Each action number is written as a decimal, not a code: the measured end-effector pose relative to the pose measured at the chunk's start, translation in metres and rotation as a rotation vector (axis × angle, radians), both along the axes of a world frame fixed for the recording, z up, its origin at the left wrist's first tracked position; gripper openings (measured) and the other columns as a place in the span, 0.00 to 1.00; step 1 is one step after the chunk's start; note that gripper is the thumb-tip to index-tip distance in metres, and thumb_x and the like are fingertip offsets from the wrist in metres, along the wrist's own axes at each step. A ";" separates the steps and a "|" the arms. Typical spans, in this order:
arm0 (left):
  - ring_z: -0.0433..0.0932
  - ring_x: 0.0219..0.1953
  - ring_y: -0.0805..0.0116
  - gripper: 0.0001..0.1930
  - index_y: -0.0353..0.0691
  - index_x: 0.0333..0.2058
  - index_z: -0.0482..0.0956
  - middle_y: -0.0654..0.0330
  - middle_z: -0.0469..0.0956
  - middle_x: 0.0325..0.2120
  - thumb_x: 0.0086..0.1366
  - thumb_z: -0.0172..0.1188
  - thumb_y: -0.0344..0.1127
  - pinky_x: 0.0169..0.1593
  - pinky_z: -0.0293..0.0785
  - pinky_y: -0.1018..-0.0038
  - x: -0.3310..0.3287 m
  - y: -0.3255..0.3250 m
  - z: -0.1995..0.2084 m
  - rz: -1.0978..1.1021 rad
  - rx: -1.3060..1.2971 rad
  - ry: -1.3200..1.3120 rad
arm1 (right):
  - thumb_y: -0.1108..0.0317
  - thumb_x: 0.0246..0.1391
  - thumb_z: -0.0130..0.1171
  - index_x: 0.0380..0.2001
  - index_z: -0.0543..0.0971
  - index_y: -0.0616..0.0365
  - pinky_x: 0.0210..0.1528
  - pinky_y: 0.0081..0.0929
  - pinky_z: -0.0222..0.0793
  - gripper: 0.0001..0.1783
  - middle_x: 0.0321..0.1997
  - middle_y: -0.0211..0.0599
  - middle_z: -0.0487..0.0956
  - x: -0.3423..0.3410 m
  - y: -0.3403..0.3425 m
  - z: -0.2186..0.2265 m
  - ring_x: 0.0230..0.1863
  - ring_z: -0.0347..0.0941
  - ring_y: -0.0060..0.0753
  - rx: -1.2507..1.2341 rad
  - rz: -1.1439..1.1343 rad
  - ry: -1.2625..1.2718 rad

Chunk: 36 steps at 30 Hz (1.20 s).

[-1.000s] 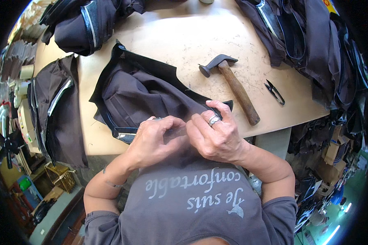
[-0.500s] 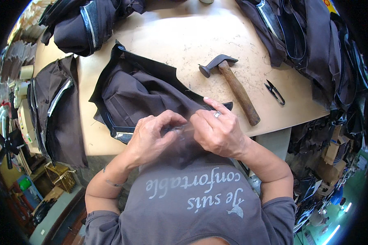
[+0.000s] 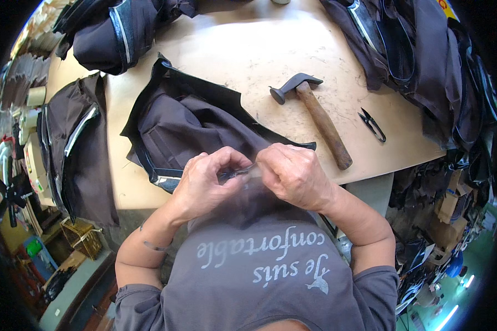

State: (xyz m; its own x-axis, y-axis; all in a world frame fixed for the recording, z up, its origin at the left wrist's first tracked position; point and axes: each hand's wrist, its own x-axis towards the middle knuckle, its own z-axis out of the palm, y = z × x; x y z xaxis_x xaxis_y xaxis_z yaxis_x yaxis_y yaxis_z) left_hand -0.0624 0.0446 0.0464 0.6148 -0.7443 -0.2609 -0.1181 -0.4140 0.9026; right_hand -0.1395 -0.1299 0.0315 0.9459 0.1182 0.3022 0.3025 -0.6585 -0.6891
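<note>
My left hand [image 3: 201, 179] is closed, thumb and fingers pinching a small dark, shiny piece [image 3: 236, 173] whose kind I cannot make out. Close beside it, my right hand [image 3: 294, 174] has its fingers curled in and the back turned up. Its fingertips meet the end of that small piece, and whatever they pinch is hidden. Just beyond both hands lies a dark brown fabric piece with black edging [image 3: 190, 124], looking like an unfinished bag, partly covered by my hands.
Right of the fabric lie a wooden-handled hammer [image 3: 323, 124] and black thread snips [image 3: 372, 124]. Further brown fabric pieces stand at the left edge [image 3: 85, 160], far left [image 3: 105, 41] and far right [image 3: 425, 60]. Loose threads are scattered on the tan tabletop [image 3: 248, 49].
My right index finger, stretched out before, has curled in, and the hand has turned slightly. My left hand stays nearly in place, with more of the small dark piece showing.
</note>
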 end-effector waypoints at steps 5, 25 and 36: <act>0.76 0.25 0.62 0.08 0.38 0.31 0.76 0.58 0.78 0.26 0.49 0.58 0.28 0.35 0.69 0.72 -0.002 0.002 -0.001 0.002 -0.027 -0.072 | 0.75 0.43 0.55 0.25 0.72 0.59 0.29 0.30 0.66 0.03 0.22 0.37 0.72 0.000 -0.005 0.006 0.24 0.71 0.38 0.158 0.026 0.131; 0.76 0.24 0.66 0.06 0.41 0.24 0.75 0.63 0.78 0.22 0.46 0.60 0.23 0.32 0.63 0.77 -0.002 0.008 -0.002 -0.129 -0.178 -0.175 | 0.80 0.35 0.56 0.27 0.75 0.60 0.36 0.29 0.67 0.10 0.25 0.37 0.74 -0.004 -0.019 0.016 0.29 0.72 0.36 0.351 0.183 0.272; 0.79 0.26 0.61 0.09 0.34 0.31 0.76 0.54 0.78 0.23 0.50 0.60 0.30 0.32 0.73 0.74 -0.007 -0.003 -0.002 0.040 -0.039 0.049 | 0.73 0.38 0.55 0.25 0.73 0.63 0.49 0.37 0.66 0.07 0.24 0.33 0.69 -0.009 -0.003 0.009 0.27 0.69 0.31 -0.385 0.127 -0.190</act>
State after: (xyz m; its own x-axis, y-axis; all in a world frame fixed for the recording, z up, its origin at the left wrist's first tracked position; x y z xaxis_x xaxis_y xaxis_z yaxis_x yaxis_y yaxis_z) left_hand -0.0697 0.0414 0.0443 0.6311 -0.7298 -0.2628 -0.0575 -0.3818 0.9224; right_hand -0.1488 -0.1332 0.0403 0.8486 0.3677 0.3804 0.4949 -0.8057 -0.3254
